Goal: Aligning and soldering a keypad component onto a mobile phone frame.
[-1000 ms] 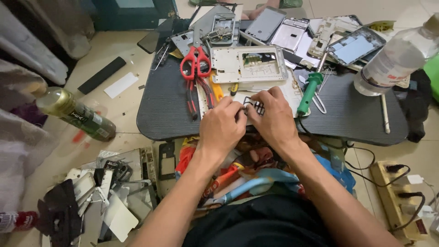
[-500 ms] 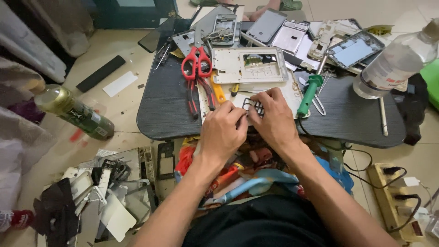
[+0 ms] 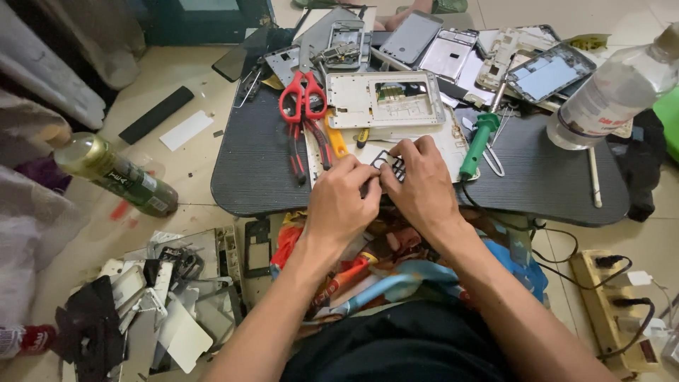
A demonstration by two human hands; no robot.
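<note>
Both hands pinch one small black phone part [image 3: 387, 167]: left hand [image 3: 339, 201] at 8 o'clock, right hand [image 3: 423, 187] at 4; it looks half-done, many phone frames [image 3: 385, 99] wait

On the counter [image 3: 269, 177]: one pair of red scissors [image 3: 303, 99] at ten o'clock, one green-handled screwdriver [image 3: 477, 145] at two o'clock, one clear plastic bottle [image 3: 612, 92] at three o'clock, one white phone frame [image 3: 385, 99] at twelve. Two hands: left hand [image 3: 341, 201], right hand [image 3: 421, 185]. On the floor, one green bottle [image 3: 117, 173] at nine o'clock and one power strip [image 3: 612, 304] at four.
</note>
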